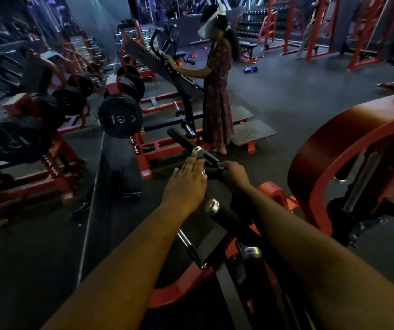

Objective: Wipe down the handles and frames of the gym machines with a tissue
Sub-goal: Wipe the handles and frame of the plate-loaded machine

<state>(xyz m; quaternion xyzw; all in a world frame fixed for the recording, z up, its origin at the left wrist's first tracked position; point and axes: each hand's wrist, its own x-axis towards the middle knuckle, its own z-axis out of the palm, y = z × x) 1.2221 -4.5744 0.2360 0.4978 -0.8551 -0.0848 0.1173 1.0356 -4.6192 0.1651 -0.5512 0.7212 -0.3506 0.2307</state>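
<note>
A red-framed gym machine (348, 139) stands right in front of me, with black foam-gripped handles capped in chrome. My left hand (186, 184) lies flat with straight fingers over the chrome end (197, 152) of one handle. My right hand (232, 173) curls round the black grip (211, 173) of the same bar. A second black handle (226, 219) with a chrome cap sits nearer to me, between my forearms. No tissue shows in either hand; anything under the palms is hidden.
A person (217, 86) in a long patterned dress stands ahead at a black incline machine (167, 67). A rack with black weight plates (119, 115) is to the left, beside a mirror wall. Low black step platforms (250, 132) lie ahead; dumbbell racks (253, 25) stand far back.
</note>
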